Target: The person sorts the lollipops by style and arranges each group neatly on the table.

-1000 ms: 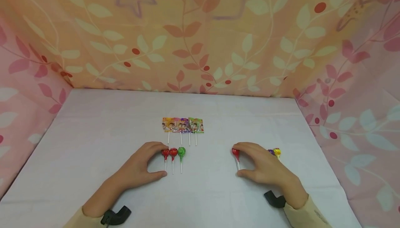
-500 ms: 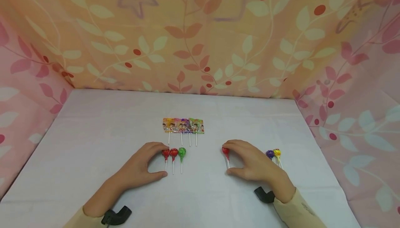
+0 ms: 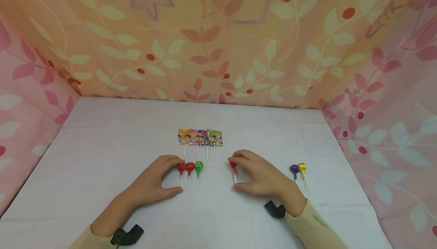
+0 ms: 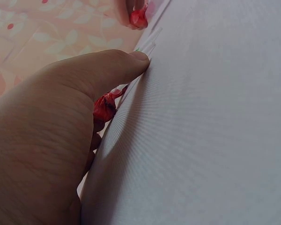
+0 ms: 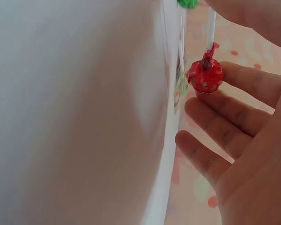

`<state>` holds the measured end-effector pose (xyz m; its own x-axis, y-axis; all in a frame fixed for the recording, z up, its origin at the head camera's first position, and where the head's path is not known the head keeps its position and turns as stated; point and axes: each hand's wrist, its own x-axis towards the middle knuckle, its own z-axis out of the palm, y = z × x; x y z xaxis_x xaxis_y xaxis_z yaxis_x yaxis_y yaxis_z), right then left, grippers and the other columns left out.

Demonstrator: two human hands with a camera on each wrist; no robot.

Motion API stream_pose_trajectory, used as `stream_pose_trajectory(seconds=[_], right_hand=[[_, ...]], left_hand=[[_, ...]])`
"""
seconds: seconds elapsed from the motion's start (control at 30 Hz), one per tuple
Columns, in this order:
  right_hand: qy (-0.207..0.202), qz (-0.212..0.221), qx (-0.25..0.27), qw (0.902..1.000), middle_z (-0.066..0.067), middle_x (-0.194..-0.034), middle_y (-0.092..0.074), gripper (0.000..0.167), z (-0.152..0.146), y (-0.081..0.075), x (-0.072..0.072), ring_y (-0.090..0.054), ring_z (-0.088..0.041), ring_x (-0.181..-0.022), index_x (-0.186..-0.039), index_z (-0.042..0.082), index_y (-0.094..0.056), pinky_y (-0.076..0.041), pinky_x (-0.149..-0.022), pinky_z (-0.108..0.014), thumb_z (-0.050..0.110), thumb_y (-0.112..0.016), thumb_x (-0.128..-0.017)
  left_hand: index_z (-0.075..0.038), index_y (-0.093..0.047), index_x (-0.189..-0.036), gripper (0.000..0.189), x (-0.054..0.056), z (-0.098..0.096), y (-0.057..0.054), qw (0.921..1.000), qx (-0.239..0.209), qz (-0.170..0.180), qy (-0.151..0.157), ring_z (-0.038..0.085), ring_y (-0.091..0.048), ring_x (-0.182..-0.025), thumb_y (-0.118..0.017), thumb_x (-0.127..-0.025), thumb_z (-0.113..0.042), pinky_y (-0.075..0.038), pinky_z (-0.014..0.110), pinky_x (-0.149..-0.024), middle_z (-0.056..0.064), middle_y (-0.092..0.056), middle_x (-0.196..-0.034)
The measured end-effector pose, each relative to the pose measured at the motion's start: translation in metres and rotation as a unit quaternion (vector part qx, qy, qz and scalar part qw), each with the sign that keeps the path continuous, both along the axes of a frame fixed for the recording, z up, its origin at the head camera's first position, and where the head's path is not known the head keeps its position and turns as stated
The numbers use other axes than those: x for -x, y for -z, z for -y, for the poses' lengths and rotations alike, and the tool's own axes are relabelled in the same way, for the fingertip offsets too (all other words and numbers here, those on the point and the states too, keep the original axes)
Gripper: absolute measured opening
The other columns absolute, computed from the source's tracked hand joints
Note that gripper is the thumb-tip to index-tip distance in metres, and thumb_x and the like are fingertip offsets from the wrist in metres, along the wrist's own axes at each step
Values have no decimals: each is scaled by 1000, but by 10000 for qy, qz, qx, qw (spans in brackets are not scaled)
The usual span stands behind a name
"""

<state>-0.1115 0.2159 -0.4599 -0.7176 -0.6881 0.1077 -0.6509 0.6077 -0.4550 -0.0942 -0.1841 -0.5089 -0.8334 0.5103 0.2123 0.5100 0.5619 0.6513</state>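
Observation:
In the head view my left hand (image 3: 151, 184) spans the leftmost red lollipop (image 3: 181, 168), fingertips at its candy head and thumb by the end of its stick. Beside that one lie a second red lollipop (image 3: 189, 167) and a green lollipop (image 3: 198, 167), sticks toward me. Farther right, my right hand (image 3: 261, 173) holds another red lollipop (image 3: 233, 167) lengthwise between fingers and thumb. The right wrist view shows this lollipop's wrapped head (image 5: 205, 76) against the fingers, its stick hidden higher up by the thumb side.
Behind the row lie several lollipops in flat printed wrappers (image 3: 198, 137), side by side. To the right of my right hand are a purple lollipop (image 3: 294, 169) and a yellow lollipop (image 3: 302, 167). Patterned cloth (image 3: 205, 52) walls the white table (image 3: 136, 127) at the back and sides.
My right hand has slid left with its red lollipop, nearer to the row, uncovering the purple and yellow lollipops. The left hand has stayed in place.

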Motion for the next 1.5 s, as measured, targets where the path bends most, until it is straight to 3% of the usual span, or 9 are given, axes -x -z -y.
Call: stream_pose_trajectory(seconds=[0.3, 0.57, 0.8, 1.1, 1.5], right_hand=[[-318, 25, 95, 9994, 5, -147, -56, 74, 30, 5, 8, -55, -11, -133, -151, 15, -65, -51, -115, -38, 45, -90, -89], [-461, -87, 204, 9987, 3, -144, -58, 73, 49, 7, 11, -54, -13, -134, -150, 14, -67, -50, -115, -36, 47, -90, -89], [-417, -9, 122, 9991, 3, -146, -59, 75, 64, 7, 10, -54, -13, -136, -151, 15, -66, -48, -118, -36, 48, -90, -88], [-224, -271, -84, 9993, -1, -145, -61, 80, 74, 13, 8, -57, -19, -135, -153, 14, -63, -49, -118, -39, 47, -92, -87], [-293, -563, -68, 9980, -4, -144, -64, 87, 80, 20, 6, -59, -22, -136, -151, 10, -63, -48, -119, -42, 54, -94, -84]], left_hand=[[-24, -62, -149, 81, 1, 1, 3, 10000, -28, -4, 19, 17, -52, -144, -101, -79, -35, -47, 46, -119, -10, -57, -152], [-25, -62, -150, 80, 1, 0, 4, 10000, 24, 42, 10, 17, -51, -144, -100, -80, -37, -48, 53, -118, -10, -56, -153], [-24, -62, -150, 81, 1, 0, 3, 10000, 58, 44, -16, 17, -52, -144, -100, -80, -38, -48, 54, -118, -9, -57, -153], [-24, -62, -150, 80, 2, 0, 4, 10000, 15, 14, 2, 17, -52, -144, -100, -80, -38, -48, 53, -119, -10, -57, -152], [-25, -63, -149, 80, 2, 1, 5, 10000, 33, -63, -11, 18, -52, -144, -100, -79, -38, -48, 54, -118, -9, -57, -152]])
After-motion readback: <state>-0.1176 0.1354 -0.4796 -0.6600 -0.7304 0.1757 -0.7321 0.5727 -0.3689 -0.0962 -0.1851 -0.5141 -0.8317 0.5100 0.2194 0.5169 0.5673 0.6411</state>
